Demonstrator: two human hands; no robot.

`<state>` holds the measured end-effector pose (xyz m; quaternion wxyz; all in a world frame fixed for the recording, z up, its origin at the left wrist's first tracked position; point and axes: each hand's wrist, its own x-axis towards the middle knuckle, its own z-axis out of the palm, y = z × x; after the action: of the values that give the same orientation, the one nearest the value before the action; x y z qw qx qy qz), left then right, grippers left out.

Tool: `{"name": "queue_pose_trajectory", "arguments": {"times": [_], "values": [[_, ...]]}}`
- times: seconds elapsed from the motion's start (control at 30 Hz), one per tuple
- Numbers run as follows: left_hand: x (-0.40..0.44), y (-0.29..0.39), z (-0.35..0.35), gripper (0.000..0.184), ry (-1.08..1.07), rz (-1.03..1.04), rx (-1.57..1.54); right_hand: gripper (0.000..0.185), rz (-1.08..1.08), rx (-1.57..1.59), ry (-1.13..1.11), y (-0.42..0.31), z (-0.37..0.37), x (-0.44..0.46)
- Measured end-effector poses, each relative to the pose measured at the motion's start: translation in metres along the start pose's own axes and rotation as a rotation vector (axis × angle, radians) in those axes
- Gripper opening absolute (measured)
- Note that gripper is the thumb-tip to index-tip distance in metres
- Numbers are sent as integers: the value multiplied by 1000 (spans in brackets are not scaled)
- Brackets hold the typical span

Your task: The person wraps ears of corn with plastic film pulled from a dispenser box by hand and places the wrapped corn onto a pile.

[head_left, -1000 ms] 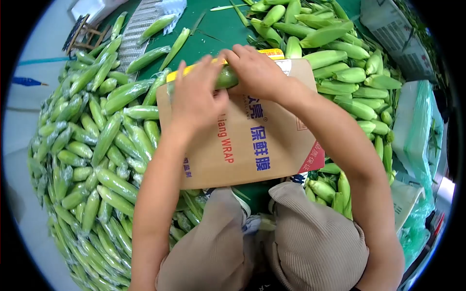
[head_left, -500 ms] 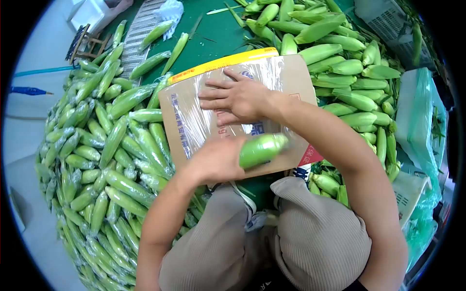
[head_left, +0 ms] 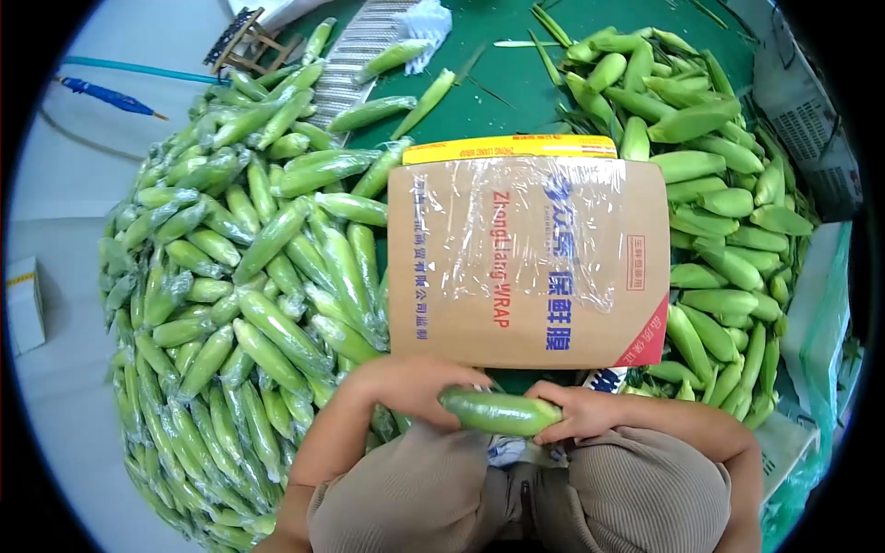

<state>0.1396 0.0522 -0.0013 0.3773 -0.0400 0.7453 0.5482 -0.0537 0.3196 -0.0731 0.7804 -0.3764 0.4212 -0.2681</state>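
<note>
A green ear of corn in its husk (head_left: pixel 501 412) lies level between my hands, above my lap. My left hand (head_left: pixel 419 382) has its fingers closed round the left end. At the right end, my right hand (head_left: pixel 573 411) grips the tip. Just beyond them is a brown cardboard box (head_left: pixel 461 323) with printed lettering and a yellow strip (head_left: pixel 512 147) along its far edge. Clear, wrinkled plastic film (head_left: pixel 525 240) is spread over the top of the box.
Film-wrapped corn (head_left: pixel 267 350) is heaped at the left, unwrapped corn (head_left: pixel 710 203) at the right. A grey crate (head_left: pixel 807 120) stands at the far right, near green plastic (head_left: pixel 820 323). A small wooden stool (head_left: pixel 247 44) is at the upper left.
Both hands have left the box and come back toward my lap. The corn has moved with my left hand, and my right hand, flat on the film before, now grips its other end.
</note>
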Motion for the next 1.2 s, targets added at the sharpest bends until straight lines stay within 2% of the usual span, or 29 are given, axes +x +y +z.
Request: {"name": "queue_pose_trajectory", "arguments": {"times": [0.03,0.07,0.13,0.2,0.23,0.3,0.33,0.4,0.43,0.47,0.53,0.57,0.6,0.63,0.67,0.7,0.73,0.77,0.83,0.87,0.9,0.93,0.97,1.0,1.03,1.07,1.1,1.13,1.2], "values": [[-15,9,-11,74,143,-38,41,60,35,-25,44,-10,-5,-1],[-24,15,-23,69,282,-70,90,65,-130,-119,123,-10,-10,2],[-29,17,-30,52,837,-36,-61,72,-196,-234,180,-31,-20,6],[-10,-5,-33,43,1496,559,-769,78,-343,-184,284,-57,-20,20],[7,12,-35,41,1674,659,-1067,80,-419,-177,345,-75,-18,28],[49,37,-9,46,1344,844,-1382,86,-623,-438,552,-91,-18,58],[64,45,-3,49,1157,927,-1526,87,-570,-332,589,-104,-18,62],[80,47,-6,51,1275,782,-1290,90,-462,-101,655,-126,-18,63],[88,46,-5,52,1316,695,-1176,88,-565,-147,723,-126,-24,63],[92,27,-4,49,1330,644,-1129,84,-601,-183,673,-124,-27,61],[93,-37,-27,39,1140,532,-1388,77,-616,-294,672,-111,-47,34],[74,-24,-54,30,939,687,-1550,70,-617,-385,854,-98,-56,18],[64,-56,-103,32,1083,626,-1516,64,-592,-476,1029,-80,-64,4],[49,-88,-166,36,1064,620,-1533,57,-581,-603,1160,-60,-78,-14],[33,-120,-222,42,1039,615,-1287,43,-456,-204,1276,-39,-92,-31],[31,-152,-280,51,1400,488,-1285,40,-421,-55,1400,-27,-107,-56],[25,-187,-320,61,1555,551,-1156,37,-435,-297,1683,14,-136,-70],[15,-210,-340,61,1660,469,-1237,38,-294,-323,1846,45,-157,-87],[19,-221,-333,56,1688,300,-1142,47,106,-881,1908,101,-191,-143],[24,-228,-327,54,1692,207,-1087,48,319,-1014,1866,112,-194,-163],[35,-236,-299,47,1635,196,-700,64,677,-1206,1695,142,-207,-190],[52,-180,-247,38,1587,31,-188,69,907,-1259,1645,194,-232,-216],[71,-133,-187,32,1536,277,-31,69,798,-1191,1714,217,-243,-236],[86,-65,-133,33,1572,22,216,71,793,-1008,1702,189,-239,-246],[85,-83,-101,45,1335,178,142,73,824,-1005,1609,162,-236,-251],[82,-46,-84,53,1247,132,810,72,828,-1052,1588,154,-235,-254],[79,-15,-78,56,1042,179,903,69,788,-1112,1550,151,-234,-259],[88,-18,-58,53,1012,138,875,73,649,-1273,1585,152,-224,-264],[96,-24,-29,52,1019,11,884,73,379,-1284,1618,136,-205,-262]]}}
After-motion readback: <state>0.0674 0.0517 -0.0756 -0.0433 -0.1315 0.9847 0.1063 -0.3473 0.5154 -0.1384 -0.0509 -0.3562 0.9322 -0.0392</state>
